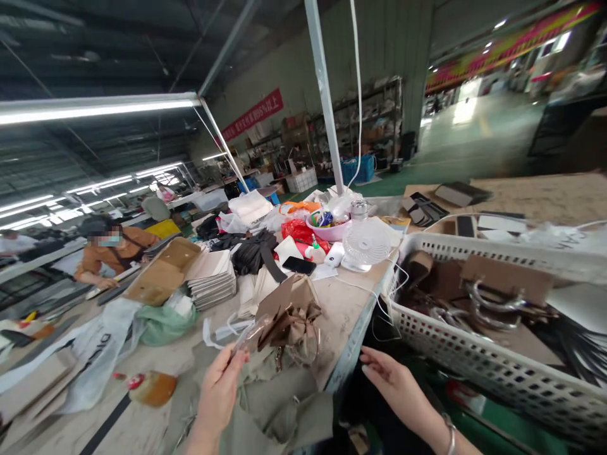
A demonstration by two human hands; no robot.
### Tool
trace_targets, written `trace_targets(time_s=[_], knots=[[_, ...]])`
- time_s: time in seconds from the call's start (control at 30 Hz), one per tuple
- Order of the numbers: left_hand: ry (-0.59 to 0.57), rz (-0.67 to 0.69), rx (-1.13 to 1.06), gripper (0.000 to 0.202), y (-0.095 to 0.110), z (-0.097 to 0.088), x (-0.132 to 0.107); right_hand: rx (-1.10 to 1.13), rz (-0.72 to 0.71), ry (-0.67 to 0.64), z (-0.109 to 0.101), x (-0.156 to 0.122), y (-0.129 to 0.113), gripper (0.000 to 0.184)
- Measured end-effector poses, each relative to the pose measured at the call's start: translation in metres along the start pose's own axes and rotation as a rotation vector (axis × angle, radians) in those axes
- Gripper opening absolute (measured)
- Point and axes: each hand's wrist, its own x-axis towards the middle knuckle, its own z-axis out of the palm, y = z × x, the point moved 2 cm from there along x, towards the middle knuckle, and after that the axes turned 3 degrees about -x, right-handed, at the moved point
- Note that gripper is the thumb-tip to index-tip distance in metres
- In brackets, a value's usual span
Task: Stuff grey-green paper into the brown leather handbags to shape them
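Note:
My left hand (220, 385) is closed, with thumb and fingers pinching a clear plastic strip (250, 333). Just beyond it lies a gathered brown bag piece (291, 319) with a clear curved handle, on the worktable (351, 297). Under it spreads crumpled olive-grey material (279, 404) with some metal fittings. My right hand (391, 379) hovers off the table's right edge, between the table and a white plastic basket (474, 344). Its fingers are loosely bent and apart, and I see nothing between them.
Left of my arm lies an amber glue bottle (154, 387) beside a dark strip (107, 423). Farther back are stacked pale sheets (212, 278), a phone (298, 265) and a small fan (365, 243). A person (114, 253) works across the table at left.

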Motion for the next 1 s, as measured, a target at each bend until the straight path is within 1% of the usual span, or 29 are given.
trace_targets(time_s=[0.1, 0.17, 0.23, 0.33, 0.43, 0.57, 0.67, 0.83, 0.9, 0.93, 1.0], knots=[[-0.006, -0.025, -0.120, 0.028, -0.004, -0.019, -0.001, -0.043, -0.019, -0.068, 0.009, -0.001, 0.000, 0.040], [0.026, -0.029, -0.175, 0.028, -0.004, -0.027, -0.001, -0.066, -0.036, -0.083, 0.010, -0.002, -0.002, 0.037], [0.054, -0.035, -0.208, 0.027, -0.004, -0.032, -0.002, -0.078, -0.045, -0.082, 0.010, -0.001, -0.004, 0.036], [0.060, -0.031, -0.231, 0.021, -0.007, -0.038, -0.005, -0.117, -0.063, -0.111, 0.009, -0.002, -0.006, 0.035], [0.076, -0.046, -0.237, 0.021, -0.011, -0.041, -0.008, -0.169, -0.110, -0.145, 0.008, -0.004, -0.007, 0.033], [0.096, -0.055, -0.233, 0.027, -0.011, -0.036, -0.010, -0.214, -0.128, -0.153, 0.009, -0.005, -0.008, 0.032], [0.093, -0.047, -0.232, 0.028, -0.010, -0.028, -0.009, -0.239, -0.136, -0.165, 0.009, -0.006, -0.013, 0.032], [0.097, -0.083, -0.243, 0.028, -0.014, -0.019, -0.012, -0.285, -0.146, -0.192, 0.008, -0.009, -0.016, 0.031], [0.088, -0.091, -0.240, 0.028, -0.015, -0.017, -0.014, -0.273, -0.113, -0.181, 0.011, -0.008, -0.011, 0.032], [0.084, -0.092, -0.236, 0.029, -0.014, -0.016, -0.015, -0.243, -0.072, -0.171, 0.014, -0.006, -0.007, 0.034], [0.088, -0.085, -0.223, 0.030, -0.013, -0.013, -0.018, -0.135, 0.033, -0.169, 0.026, 0.001, 0.001, 0.047]])
